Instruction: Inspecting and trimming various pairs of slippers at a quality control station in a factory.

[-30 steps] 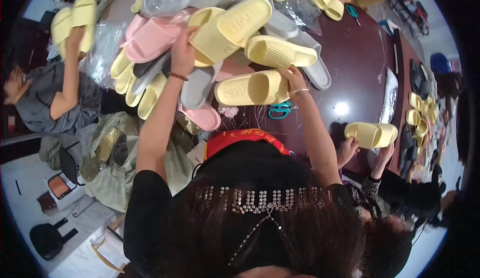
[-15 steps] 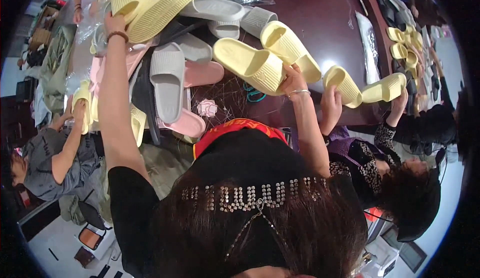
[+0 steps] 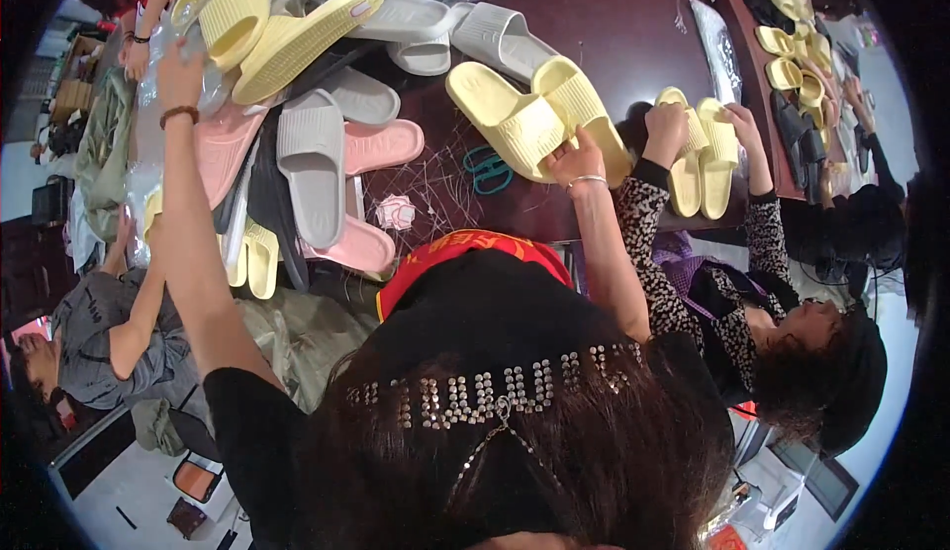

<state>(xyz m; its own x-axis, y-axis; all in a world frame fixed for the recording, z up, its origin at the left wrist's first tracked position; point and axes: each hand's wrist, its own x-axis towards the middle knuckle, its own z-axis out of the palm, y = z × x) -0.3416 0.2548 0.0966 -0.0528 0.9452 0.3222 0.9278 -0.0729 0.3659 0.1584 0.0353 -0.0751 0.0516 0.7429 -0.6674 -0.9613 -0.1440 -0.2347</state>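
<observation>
My right hand (image 3: 577, 159) grips a yellow slide slipper (image 3: 495, 105) by its ribbed strap, thumb on top. A second yellow slipper (image 3: 569, 85) lies against it on the right. My left hand (image 3: 180, 75) is stretched out at the far left beside clear plastic film (image 3: 148, 144), its fingers smeared by motion. Just right of it, a yellow slipper (image 3: 236, 16) and another turned sole-out (image 3: 307, 41) rest on the heap. Whether my left fingers touch anything cannot be made out.
Grey slippers (image 3: 315, 164) and pink ones (image 3: 384, 146) pile up left of centre. Teal scissors (image 3: 488, 169), pink-and-white labels (image 3: 396, 212) and loose threads lie on the dark table (image 3: 614, 16). At right, a co-worker's hands (image 3: 665, 133) hold two yellow slippers (image 3: 717, 169); another person sits left.
My left hand has let go of the yellow slipper and moved left. My right hand still holds its slipper, shifted slightly right. The co-worker's two slippers are now side by side.
</observation>
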